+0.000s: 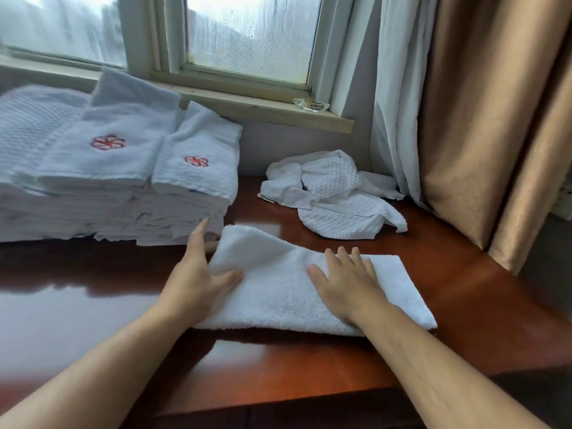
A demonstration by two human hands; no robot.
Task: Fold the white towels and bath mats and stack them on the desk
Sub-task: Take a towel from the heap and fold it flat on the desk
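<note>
White towel [278, 283], long axis left-right on desk [464, 274]

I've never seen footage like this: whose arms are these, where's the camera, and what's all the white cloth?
No machine here: these are a person's bare hands, filmed by one camera worn on the head, looking down. On the glossy desk lies a partly folded towel. The right hand presses flat on it; the left hand grips its raised left end, thumb on top. Behind to the left stands a stack of folded towels; a crumpled pile waits by the curtain.
</note>
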